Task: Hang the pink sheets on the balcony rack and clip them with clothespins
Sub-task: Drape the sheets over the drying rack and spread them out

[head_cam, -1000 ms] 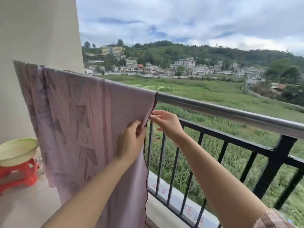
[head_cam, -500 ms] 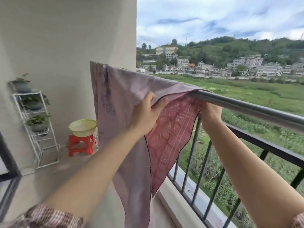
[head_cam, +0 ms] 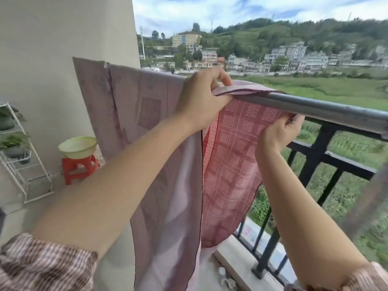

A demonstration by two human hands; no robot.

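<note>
Bright, diffuse daylight under a cloudy sky (head_cam: 252,9); shadows soft. Wide-angle bending curves the railing (head_cam: 315,108). Motion blur smears the lower right edge and distant fields.

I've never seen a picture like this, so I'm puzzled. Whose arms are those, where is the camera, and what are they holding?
Those are a person's two arms. The camera sits on their head, so you see what they see, looking down at their hands on a balcony. A pink sheet hangs over the metal rail. The left hand grips the sheet's edge on top of the rail. The right hand pinches the corner of its red checked side just under the rail. By the wall, a basin sits on a red stool, next to a plant shelf.
</note>
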